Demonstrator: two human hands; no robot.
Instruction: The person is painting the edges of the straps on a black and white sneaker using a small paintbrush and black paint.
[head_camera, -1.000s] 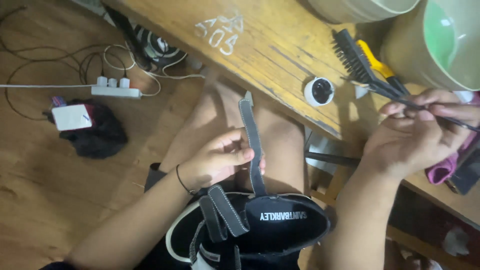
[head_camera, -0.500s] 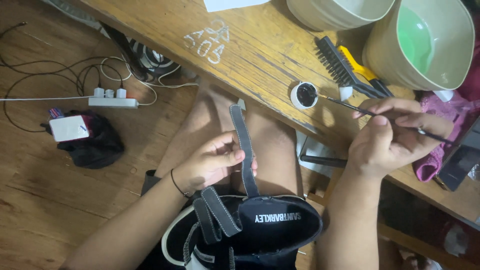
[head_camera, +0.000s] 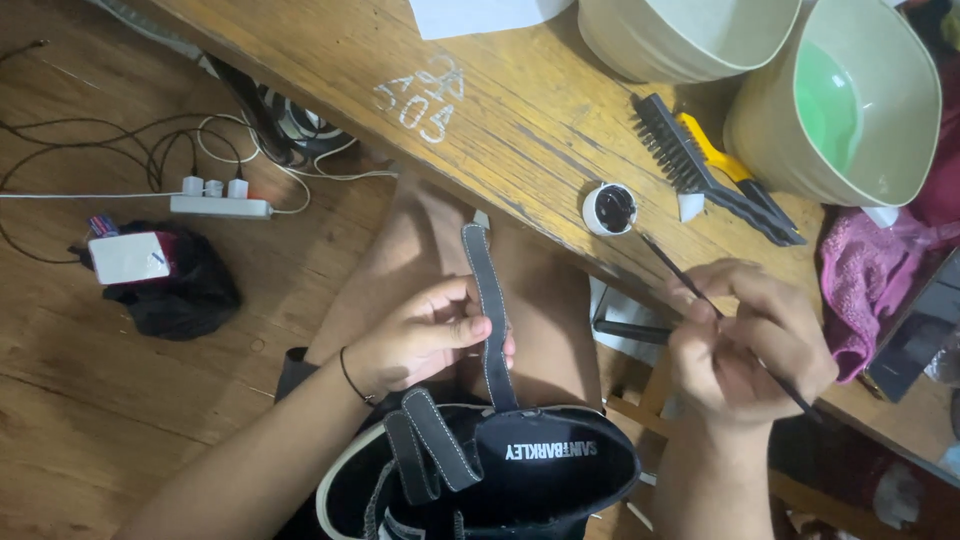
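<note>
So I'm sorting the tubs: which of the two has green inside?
The right-hand tub, by the pink cloth; the other tub shows only its beige outside.

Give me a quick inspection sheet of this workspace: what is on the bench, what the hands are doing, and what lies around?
Surface: worn wooden bench with white marks painted on it.
Job's things: black shoe on the lap, one strap pulled upright; small round pot of dark stuff.
Clutter: black and yellow brushes, two pale bowls, pink cloth, white paper.
Hands: left hand pinches the strap; right hand holds a thin brush pointing toward the pot.
Cables: power strip with trailing wires on the floor.
Surroundings: wooden floor, dark bundle with a white box.
</note>
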